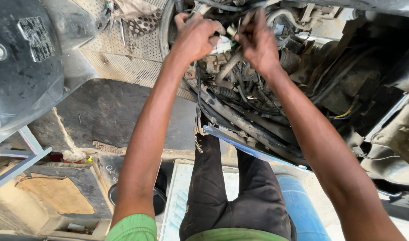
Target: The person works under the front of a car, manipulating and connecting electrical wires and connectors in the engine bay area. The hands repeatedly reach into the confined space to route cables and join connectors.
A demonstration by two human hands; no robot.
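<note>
Left hand (196, 38) and right hand (258, 42) both pinch, fingers closed, a small white plastic wiring connector (223, 44) among the dark engine hoses (240, 89).

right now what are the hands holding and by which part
Both hands pinch a small white wiring connector between them: the left hand grips its left end, the right hand the wire side.

head cam | worn up top, tilts steeply down over both arms | faces engine bay (258, 89) ahead, floor (106, 111) and knees below | close, hands near top edge | sole view, nothing shared
</note>
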